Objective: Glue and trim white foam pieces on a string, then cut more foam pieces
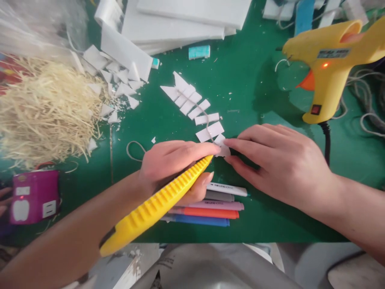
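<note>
My left hand is closed around a yellow ribbed utility knife, its handle slanting toward me. The blade end is hidden. The left index fingertip presses on a small white foam piece at the near end of a grey cord. My right hand pinches that same piece from the right, between thumb and fingers. Several white strips lie across the cord like ribs, with pointed pieces at its far end.
A yellow glue gun with a lit red light stands at right. Markers lie near me. Straw-like shreds, white scraps and a purple box sit at left, a person's fingers beside it. White sheets lie behind.
</note>
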`<action>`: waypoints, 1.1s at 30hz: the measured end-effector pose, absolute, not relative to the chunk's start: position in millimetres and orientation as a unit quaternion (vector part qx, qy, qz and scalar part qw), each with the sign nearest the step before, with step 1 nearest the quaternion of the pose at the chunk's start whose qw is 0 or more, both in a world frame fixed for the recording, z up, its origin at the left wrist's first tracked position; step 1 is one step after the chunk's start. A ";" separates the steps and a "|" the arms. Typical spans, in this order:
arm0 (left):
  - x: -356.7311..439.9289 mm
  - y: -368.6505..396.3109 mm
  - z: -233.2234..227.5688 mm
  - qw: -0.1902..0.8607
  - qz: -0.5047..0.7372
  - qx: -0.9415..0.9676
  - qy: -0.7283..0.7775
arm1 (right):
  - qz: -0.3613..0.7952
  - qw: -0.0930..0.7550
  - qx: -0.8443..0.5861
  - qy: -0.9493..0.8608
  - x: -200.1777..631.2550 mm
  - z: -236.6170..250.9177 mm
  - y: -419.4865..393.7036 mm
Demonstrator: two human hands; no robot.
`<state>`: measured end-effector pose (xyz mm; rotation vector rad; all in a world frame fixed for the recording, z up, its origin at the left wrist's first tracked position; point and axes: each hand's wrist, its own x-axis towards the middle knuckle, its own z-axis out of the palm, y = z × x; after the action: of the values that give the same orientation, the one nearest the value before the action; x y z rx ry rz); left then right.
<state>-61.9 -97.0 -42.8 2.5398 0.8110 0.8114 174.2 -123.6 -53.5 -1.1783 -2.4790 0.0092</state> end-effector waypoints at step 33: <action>-61.5 -95.3 -43.3 0.163 0.232 0.924 0.257 | -0.090 0.152 -0.382 -0.907 173.4 -48.1 -131.6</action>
<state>-61.5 -95.3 -43.3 2.6350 0.7319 0.6602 173.4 -131.6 -48.1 -1.0971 -2.6034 -0.2595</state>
